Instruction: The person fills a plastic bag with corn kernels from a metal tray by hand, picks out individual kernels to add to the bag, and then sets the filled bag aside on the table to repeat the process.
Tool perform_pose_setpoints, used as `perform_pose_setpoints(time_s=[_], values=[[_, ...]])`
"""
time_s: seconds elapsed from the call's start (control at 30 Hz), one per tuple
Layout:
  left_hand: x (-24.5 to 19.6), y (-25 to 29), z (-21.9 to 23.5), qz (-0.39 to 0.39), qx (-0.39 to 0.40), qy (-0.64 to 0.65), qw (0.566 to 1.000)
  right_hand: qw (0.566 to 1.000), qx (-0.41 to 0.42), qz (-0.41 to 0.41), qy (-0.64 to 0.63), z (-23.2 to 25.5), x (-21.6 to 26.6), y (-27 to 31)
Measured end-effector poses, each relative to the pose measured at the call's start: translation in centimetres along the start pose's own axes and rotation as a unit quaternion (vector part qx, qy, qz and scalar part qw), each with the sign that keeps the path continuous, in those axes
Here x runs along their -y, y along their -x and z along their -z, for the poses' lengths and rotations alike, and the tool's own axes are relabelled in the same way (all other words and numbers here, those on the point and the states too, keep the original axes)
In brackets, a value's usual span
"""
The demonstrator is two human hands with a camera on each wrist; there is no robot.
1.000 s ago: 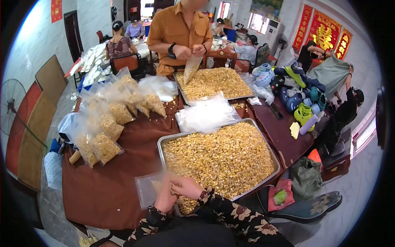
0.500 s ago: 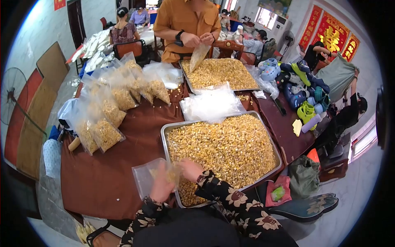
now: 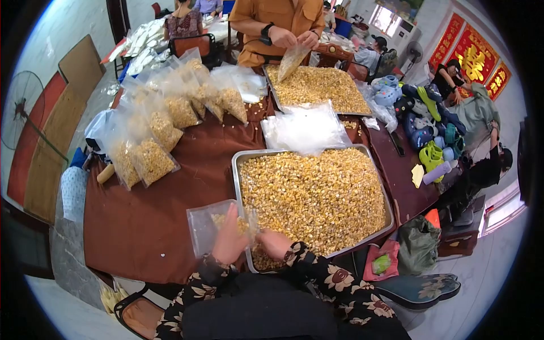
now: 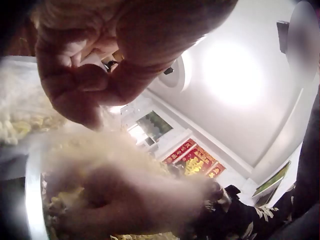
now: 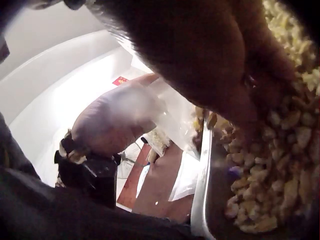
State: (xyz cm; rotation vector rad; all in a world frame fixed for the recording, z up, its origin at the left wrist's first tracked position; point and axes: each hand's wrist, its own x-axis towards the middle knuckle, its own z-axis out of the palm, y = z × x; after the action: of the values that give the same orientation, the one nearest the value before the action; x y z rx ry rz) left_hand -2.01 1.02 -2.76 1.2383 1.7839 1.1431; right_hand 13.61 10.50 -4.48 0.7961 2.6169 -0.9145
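At the near left corner of a metal tray [image 3: 236, 180], my left hand [image 3: 228, 242] pinches a clear plastic bag [image 3: 199, 228] with some yellow corn kernels inside. Its thumb and fingertips come together at the bag in the left wrist view, where the bag is blurred. Beside the bag, my right hand [image 3: 276, 245] is down in the tray's heaped corn kernels [image 3: 317, 195]. The right wrist view shows the fingers of that hand [image 5: 200, 60] reaching into the kernels [image 5: 265, 185], their tips hidden.
Filled bags [image 3: 154, 161] stand at the left of the brown cloth [image 3: 141, 226]. Empty bags [image 3: 306, 129] lie beyond the tray. Across the table, a person in an orange shirt [image 3: 249, 22] holds a bag over a second tray [image 3: 275, 93]. Clogs [image 3: 433, 156] are piled at right.
My right hand has moved from beside my left hand at the bag, rightward and down into the kernels. My left hand keeps hold of the bag. The head view has shifted.
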Motion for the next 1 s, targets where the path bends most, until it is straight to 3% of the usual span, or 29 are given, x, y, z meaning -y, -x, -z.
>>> perform_pose_setpoints(time_s=[0.03, 0.07, 0.1, 0.13, 0.2, 0.4, 0.5, 0.63, 0.77, 0.83, 0.9, 0.93, 1.0], values=[[-0.1, 0.0, 0.0, 0.006, -0.002, 0.0, 1.0, 0.999, -0.018, -0.017, -0.027, -0.4, -0.7, -0.1], [-0.3, 0.1, -0.1, -0.023, -0.01, -0.03, 0.999, 0.997, -0.075, 0.031, -0.016, -1.1, -2.1, -0.5], [-0.5, 0.3, -0.1, -0.048, -0.019, -0.061, 0.997, 0.994, -0.079, 0.021, -0.074, -0.5, -2.5, -0.3], [-1.7, 0.6, 0.2, -0.023, -0.002, 0.003, 1.0, 0.988, -0.081, 0.01, -0.131, 0.6, -2.7, -0.2], [-1.6, 0.6, 0.0, -0.031, -0.002, 0.001, 1.0, 0.975, -0.079, -0.028, -0.204, 3.0, -2.2, 0.7], [-1.3, 0.4, -0.7, -0.048, 0.008, 0.01, 0.999, 0.925, -0.054, -0.062, -0.37, 7.8, 1.8, 1.6], [-1.2, 0.3, -0.7, -0.047, 0.008, -0.008, 0.999, 0.923, -0.067, -0.015, -0.379, 7.2, 3.1, 0.8], [-1.8, 0.5, -0.2, -0.025, 0.019, 0.017, 0.999, 0.912, -0.069, -0.02, -0.404, 7.3, 4.0, 0.4], [-1.3, 0.5, -0.2, -0.03, 0.015, 0.019, 0.999, 0.92, -0.135, -0.038, -0.367, 7.3, 2.2, 0.6], [-1.2, 0.4, -0.3, -0.04, 0.014, 0.014, 0.999, 0.944, -0.141, -0.029, -0.298, 5.8, -0.8, 0.8], [-1.5, 0.4, -0.3, -0.054, -0.003, -0.023, 0.998, 0.984, -0.166, 0.064, 0.007, 4.4, -1.9, 1.4], [-1.5, 0.4, -0.3, -0.053, -0.002, -0.023, 0.998, 0.996, -0.091, -0.003, 0.01, 4.1, -1.5, 2.0], [-1.6, 0.5, -0.3, -0.03, 0.005, 0.031, 0.999, 0.997, -0.057, -0.019, 0.049, 3.8, -0.2, 3.0]])
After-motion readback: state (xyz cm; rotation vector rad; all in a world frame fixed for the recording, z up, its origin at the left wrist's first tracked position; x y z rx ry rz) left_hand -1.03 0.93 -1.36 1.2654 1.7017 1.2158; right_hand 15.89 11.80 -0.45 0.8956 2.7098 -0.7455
